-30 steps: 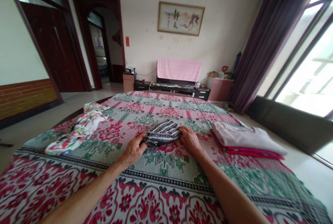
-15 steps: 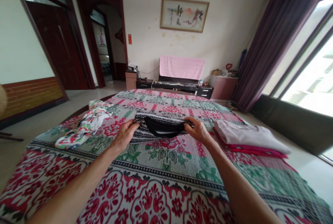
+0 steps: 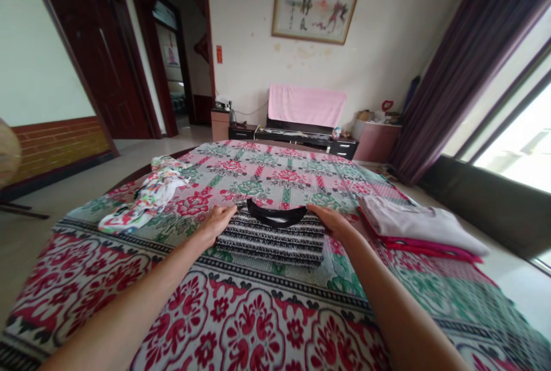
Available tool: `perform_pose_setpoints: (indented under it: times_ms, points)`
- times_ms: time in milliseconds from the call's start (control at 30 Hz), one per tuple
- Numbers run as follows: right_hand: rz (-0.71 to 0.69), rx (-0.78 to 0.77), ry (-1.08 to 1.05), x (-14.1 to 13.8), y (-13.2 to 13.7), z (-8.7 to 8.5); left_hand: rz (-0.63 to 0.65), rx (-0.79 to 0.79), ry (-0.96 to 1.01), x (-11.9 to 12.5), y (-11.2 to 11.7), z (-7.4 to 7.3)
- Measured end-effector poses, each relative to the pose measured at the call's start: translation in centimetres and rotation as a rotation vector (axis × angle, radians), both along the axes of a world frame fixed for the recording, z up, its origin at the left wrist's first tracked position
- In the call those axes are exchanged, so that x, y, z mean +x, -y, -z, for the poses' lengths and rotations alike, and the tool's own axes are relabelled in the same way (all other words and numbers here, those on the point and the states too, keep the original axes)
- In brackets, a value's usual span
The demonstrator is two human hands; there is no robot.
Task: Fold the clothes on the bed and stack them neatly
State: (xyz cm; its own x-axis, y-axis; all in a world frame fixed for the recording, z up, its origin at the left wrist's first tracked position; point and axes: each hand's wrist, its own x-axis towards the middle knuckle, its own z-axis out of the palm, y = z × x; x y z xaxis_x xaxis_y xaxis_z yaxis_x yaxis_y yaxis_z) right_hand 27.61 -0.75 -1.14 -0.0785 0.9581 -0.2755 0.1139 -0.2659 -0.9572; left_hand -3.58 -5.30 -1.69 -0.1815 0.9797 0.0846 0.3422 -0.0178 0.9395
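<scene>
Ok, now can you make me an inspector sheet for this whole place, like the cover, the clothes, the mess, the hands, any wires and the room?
Surface: patterned cover, spread out under the clothes.
Things in hand: striped top, folded, its black neckline on the far edge.
Clutter: crumpled floral cloth on the left; on the right, a tidier pile, a folded grey top over red cloth.
Hands: left fingers and right fingers hold the striped top's two far corners.
Cables: one thin cable by the far wall, left of the pink cloth.
Surroundings: framed picture on the wall, purple curtain and bright window on the right, dark door on the left.
</scene>
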Motion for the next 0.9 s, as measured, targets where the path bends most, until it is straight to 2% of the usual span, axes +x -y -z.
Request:
perform_pose_setpoints:
  times_ms: [100, 200, 300, 367, 467, 533, 600, 733, 833, 900]
  points:
    - [-0.031, -0.014, -0.024, 0.8, 0.0, 0.5, 0.008, -0.034, 0.023, -0.1, -0.1, 0.3]
    - [-0.205, -0.006, -0.111, 2.4, 0.4, 0.5, 0.009, -0.064, 0.064, -0.3, 0.0, 0.1]
    - [-0.351, 0.027, -0.178, 3.5, 0.8, 0.3, 0.092, -0.123, 0.145, -0.6, -0.1, 0.0]
    - [-0.318, 0.084, -0.179, 3.4, 0.9, 0.3, 0.14, -0.103, 0.188, -0.8, -0.4, 0.3]
    - [-0.117, 0.255, -0.166, 2.2, 0.3, 1.0, 0.12, 0.037, 0.191, -1.0, -1.2, 1.2]
    - [0.015, 0.369, -0.139, 1.3, -0.4, 1.8, 0.067, 0.127, 0.1, -1.0, -1.8, 1.7]
    - [0.086, 0.425, -0.071, 0.6, -0.9, 2.6, 0.003, 0.149, -0.084, -0.9, -2.1, 2.2]
    - [0.105, 0.385, 0.062, 0.6, -1.1, 3.4, -0.043, 0.098, -0.396, -0.9, -2.3, 2.6]
    - [0.061, 0.309, 0.069, 1.2, -0.6, 2.7, -0.022, 0.077, -0.403, -1.4, -2.6, 2.8]
    - [-0.049, 0.234, 0.009, 1.8, 0.0, 1.8, -0.008, 0.06, -0.321, -2.0, -2.7, 2.8]
